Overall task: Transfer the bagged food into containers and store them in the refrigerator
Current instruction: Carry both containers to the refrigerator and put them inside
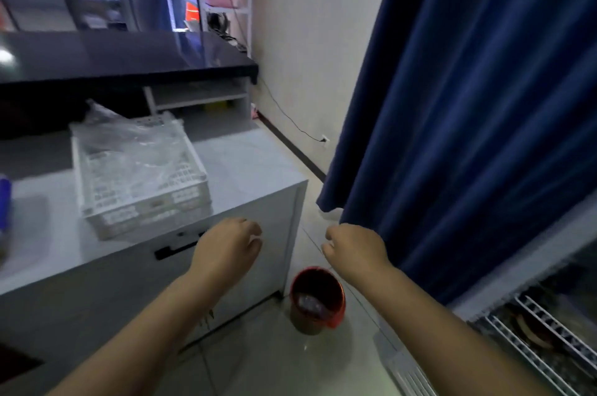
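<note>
Far left of the crate there's a blue thing [4, 201] cut off by the edge, too blurry to tell what it is. The crate [145, 218] itself is white slotted plastic, boxy, sitting on the pale smooth surface [252, 166] with one corner poking over the front edge. A crinkly clear plastic bag [129, 143] is heaped inside it; I can't tell if any food is in there.

Just right of the crate and lower, your left hand [226, 247] hangs in front of the cabinet, fingers loosely curled, pinching nothing. Further right, your right hand [355, 250] looks the same, fingers curled in and holding nothing. Below and between them a round red bucket [337, 305] stands on the glossy tile floor.

Well right of the crate, a heavy dark blue curtain [468, 104] hangs in soft folds. Farthest right and low is the refrigerator [517, 263], open, with a white wire shelf [533, 340] showing.
</note>
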